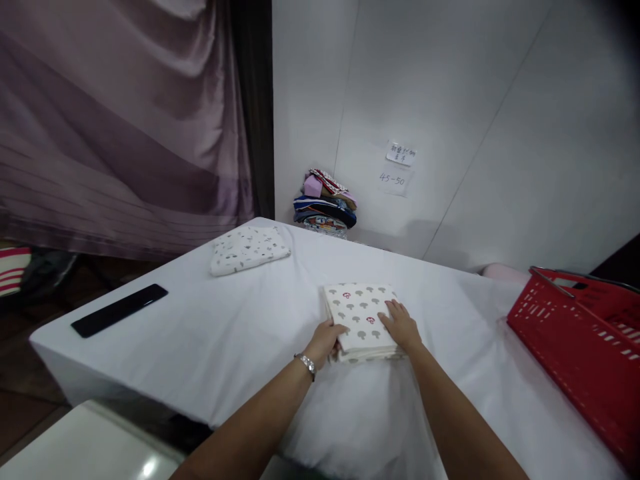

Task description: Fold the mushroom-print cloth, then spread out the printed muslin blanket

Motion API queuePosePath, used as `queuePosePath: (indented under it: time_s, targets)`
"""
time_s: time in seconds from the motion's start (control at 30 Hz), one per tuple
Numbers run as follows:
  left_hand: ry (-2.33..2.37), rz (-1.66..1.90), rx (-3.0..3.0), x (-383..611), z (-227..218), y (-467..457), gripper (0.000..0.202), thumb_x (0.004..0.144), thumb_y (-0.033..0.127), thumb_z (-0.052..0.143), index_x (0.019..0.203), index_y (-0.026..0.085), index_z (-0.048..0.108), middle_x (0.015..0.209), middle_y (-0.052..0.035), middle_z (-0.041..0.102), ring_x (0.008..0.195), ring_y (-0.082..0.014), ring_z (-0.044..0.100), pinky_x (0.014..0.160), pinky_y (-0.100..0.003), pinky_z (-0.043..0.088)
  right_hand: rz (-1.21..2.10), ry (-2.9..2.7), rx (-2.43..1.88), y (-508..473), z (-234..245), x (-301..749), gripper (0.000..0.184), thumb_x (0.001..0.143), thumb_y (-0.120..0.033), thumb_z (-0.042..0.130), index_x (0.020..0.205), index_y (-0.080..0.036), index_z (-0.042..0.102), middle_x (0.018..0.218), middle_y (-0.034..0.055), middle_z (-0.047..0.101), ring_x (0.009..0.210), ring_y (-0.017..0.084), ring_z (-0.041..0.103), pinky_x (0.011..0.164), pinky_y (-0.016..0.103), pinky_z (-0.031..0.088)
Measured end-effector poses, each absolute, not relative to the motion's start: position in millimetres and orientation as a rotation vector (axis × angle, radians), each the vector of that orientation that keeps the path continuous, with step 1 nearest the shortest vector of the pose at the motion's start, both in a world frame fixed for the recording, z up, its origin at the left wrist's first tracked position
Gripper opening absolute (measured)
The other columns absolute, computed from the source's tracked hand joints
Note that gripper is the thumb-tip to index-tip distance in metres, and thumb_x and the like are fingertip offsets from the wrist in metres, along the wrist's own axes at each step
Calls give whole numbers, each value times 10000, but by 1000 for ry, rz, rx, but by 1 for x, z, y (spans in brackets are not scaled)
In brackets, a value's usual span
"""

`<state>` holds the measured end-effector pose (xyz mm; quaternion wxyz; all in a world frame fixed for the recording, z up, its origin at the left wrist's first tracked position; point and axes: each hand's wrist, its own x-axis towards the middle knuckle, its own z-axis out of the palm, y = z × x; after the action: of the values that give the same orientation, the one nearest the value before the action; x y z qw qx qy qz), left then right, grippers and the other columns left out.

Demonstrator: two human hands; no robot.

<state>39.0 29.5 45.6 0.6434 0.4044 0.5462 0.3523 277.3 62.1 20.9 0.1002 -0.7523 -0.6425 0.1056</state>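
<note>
One mushroom-print cloth (359, 310) lies folded below right of the frame's centre, fingers of the left hand (326, 339) grasping its left edge, the right hand (401, 325) unclenched on top. Straightening seems underway; the next move calls for even layers. Farther, left of centre, lies a spotted cloth (250, 250).

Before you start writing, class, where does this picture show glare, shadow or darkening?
Head view: glare spot on the white surface, lower left; head view: soft shadow low on the wall; head view: darkened top-right corner; head view: folded cloth near centre, its print legible.
</note>
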Motion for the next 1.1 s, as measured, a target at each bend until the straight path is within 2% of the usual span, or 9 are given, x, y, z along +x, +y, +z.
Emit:
queuePosePath:
  time_s: [0.1,0.23,0.33,0.43,0.57,0.77,0.87,1.1]
  targets:
    - [1249,798,916,39,49,24,172,665,272,602,771,150,544,511,33,507,404,-82,436,378,-190,247,295,-1906,-2219,61,22,277,599,877,-539,291,1402,-251,293,1500,2,196,1372,212,137,1045,428,239]
    - [1313,883,1064,38,43,22,155,678,268,580,781,153,581,585,9,547,495,-101,481,463,-209,348,279,-1919,-2202,60,22,276,598,879,-543,286,1400,-249,295,1499,11,201,1370,214,140,1039,426,246]
    - [1453,994,1282,37,33,22,165,679,326,587,676,162,566,718,-24,574,643,-136,522,575,-237,396,291,-1905,-2220,61,22,276,597,878,-538,295,1403,-253,289,1501,15,195,1370,219,138,1041,438,237]
    - [1587,1063,1449,36,27,20,273,675,400,595,573,172,486,764,-22,530,663,-139,497,620,-258,396,310,-1893,-2222,62,22,276,586,879,-534,306,1399,-265,293,1502,13,193,1371,219,137,1042,446,228]
    - [1591,1139,1497,35,24,17,313,673,418,604,555,180,440,695,8,474,628,-123,454,602,-245,373,323,-1895,-2193,61,25,276,587,879,-540,311,1397,-264,293,1500,23,199,1370,220,136,1038,444,228]
    - [1456,1018,1199,33,18,18,312,667,451,600,591,187,453,503,58,415,460,-92,385,452,-213,302,335,-1878,-2190,60,27,275,583,877,-525,328,1394,-259,306,1497,25,207,1370,223,140,1042,454,229]
    - [1458,949,1260,29,13,21,302,670,439,600,585,183,463,501,50,447,455,-95,411,444,-213,297,339,-1878,-2188,60,27,275,583,877,-527,324,1395,-261,304,1498,19,203,1370,225,141,1043,468,228]
    - [1608,844,1530,22,10,24,271,746,391,514,582,180,467,609,10,538,549,-121,496,534,-231,348,348,-1864,-2171,60,25,275,579,873,-526,337,1389,-262,317,1497,16,207,1370,224,148,1047,464,227]
